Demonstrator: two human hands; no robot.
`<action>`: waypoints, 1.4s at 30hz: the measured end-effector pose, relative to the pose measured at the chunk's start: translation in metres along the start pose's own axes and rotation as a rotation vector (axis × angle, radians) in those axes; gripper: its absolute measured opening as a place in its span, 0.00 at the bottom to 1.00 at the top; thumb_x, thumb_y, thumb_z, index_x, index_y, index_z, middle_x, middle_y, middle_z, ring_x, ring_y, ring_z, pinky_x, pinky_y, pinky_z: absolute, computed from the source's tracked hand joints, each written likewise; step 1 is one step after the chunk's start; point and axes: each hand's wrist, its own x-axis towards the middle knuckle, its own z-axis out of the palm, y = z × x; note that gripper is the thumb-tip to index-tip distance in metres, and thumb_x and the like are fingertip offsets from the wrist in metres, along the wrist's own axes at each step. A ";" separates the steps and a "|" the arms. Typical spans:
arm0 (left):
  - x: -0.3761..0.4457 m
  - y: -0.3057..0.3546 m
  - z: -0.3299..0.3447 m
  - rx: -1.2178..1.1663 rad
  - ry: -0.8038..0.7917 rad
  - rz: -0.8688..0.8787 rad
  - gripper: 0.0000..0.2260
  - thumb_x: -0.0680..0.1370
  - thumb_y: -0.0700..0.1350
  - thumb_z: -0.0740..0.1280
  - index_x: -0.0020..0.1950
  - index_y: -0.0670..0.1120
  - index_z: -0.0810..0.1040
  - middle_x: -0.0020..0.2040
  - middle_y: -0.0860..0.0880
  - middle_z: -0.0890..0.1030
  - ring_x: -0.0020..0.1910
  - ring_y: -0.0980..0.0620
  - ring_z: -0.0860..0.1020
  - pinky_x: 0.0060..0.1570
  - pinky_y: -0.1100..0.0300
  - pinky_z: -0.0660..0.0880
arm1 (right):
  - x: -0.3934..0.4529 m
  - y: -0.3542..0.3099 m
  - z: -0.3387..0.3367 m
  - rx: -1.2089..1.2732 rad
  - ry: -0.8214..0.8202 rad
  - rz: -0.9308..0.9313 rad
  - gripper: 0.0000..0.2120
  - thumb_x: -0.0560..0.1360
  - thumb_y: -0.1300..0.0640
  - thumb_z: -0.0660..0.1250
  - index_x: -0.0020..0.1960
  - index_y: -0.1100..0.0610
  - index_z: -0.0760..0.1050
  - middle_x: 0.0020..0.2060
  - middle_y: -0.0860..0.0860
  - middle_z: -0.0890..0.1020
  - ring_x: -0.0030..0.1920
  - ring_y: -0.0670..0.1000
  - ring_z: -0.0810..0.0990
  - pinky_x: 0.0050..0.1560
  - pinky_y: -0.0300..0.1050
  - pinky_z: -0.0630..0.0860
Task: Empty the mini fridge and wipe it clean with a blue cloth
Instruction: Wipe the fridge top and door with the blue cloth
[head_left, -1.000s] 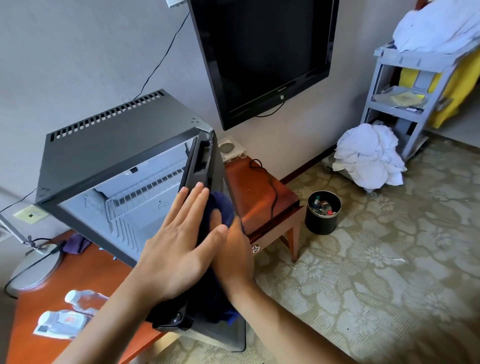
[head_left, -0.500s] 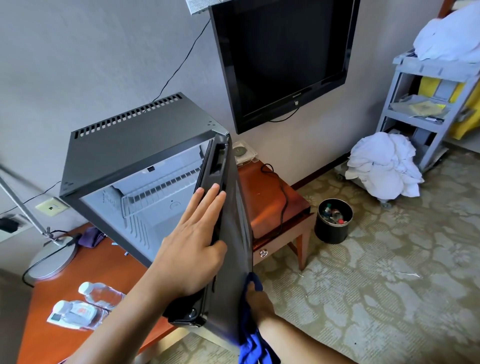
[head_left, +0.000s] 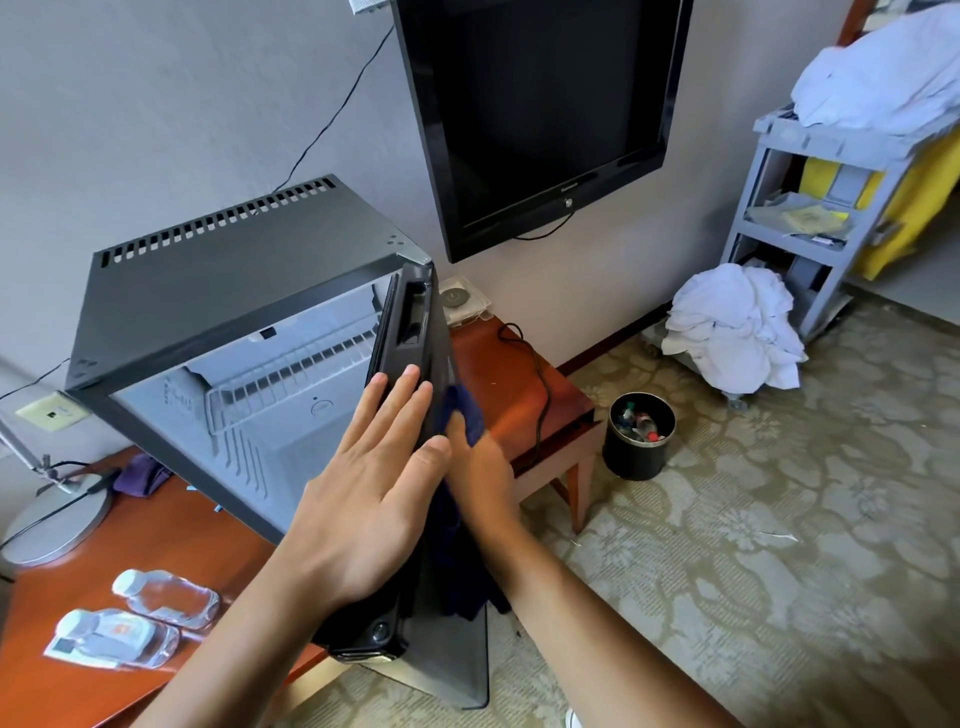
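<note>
At frame centre, the left hand (head_left: 363, 499) lies flat, fingers straight, on the open mini fridge (head_left: 228, 291) door's inner face; the right hand (head_left: 480, 467) presses the blue cloth (head_left: 467, 415) against its outer face.

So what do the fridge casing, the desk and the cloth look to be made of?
Fridge casing: likely painted sheet metal, matte dark grey, with punched vent slots and screws. Desk: wood or veneer, glossy reddish-brown. Cloth: soft dark-blue fabric, bunched.
</note>
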 end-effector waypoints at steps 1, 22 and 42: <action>0.000 0.001 0.000 0.028 -0.002 -0.003 0.33 0.76 0.68 0.45 0.82 0.64 0.52 0.77 0.76 0.43 0.75 0.74 0.36 0.73 0.54 0.54 | 0.007 0.024 0.004 -0.008 -0.031 0.071 0.25 0.80 0.34 0.55 0.64 0.49 0.78 0.55 0.52 0.84 0.58 0.57 0.82 0.59 0.48 0.74; -0.001 0.001 0.001 0.109 -0.017 0.015 0.37 0.80 0.42 0.62 0.83 0.61 0.46 0.79 0.72 0.40 0.75 0.72 0.33 0.75 0.57 0.54 | 0.032 -0.057 -0.007 -0.061 -0.018 -0.065 0.29 0.78 0.33 0.53 0.60 0.52 0.80 0.52 0.53 0.85 0.55 0.58 0.82 0.51 0.47 0.72; -0.008 -0.021 -0.014 0.073 -0.040 0.055 0.38 0.80 0.38 0.65 0.81 0.64 0.51 0.76 0.79 0.44 0.75 0.75 0.38 0.64 0.74 0.48 | 0.005 0.183 0.032 -0.229 -0.246 0.377 0.21 0.86 0.49 0.51 0.79 0.44 0.62 0.75 0.55 0.71 0.72 0.57 0.72 0.70 0.43 0.66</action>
